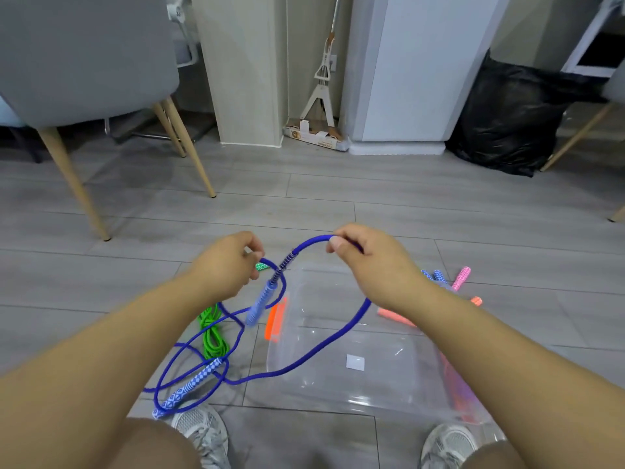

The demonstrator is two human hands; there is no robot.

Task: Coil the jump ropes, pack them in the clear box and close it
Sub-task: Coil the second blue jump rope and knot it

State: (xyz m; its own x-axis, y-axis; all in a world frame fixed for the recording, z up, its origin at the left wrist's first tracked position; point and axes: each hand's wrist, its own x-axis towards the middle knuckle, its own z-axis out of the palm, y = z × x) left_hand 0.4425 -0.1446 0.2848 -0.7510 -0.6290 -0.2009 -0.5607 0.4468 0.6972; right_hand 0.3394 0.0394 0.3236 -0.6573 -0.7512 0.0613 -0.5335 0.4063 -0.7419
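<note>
A blue jump rope loops between both hands above the floor. My left hand pinches the rope near a hanging blue patterned handle. My right hand pinches the top of the loop farther along. The rope's other blue-and-white handle lies on the floor among loose coils. The clear box with orange clips lies open on the floor under the rope. A bundled green rope lies left of the box. Pink and blue handles show behind my right wrist.
A grey chair with wooden legs stands at the far left. A black rubbish bag sits at the far right beside a white cabinet. A mop leans in the corner. My two shoes are at the bottom edge.
</note>
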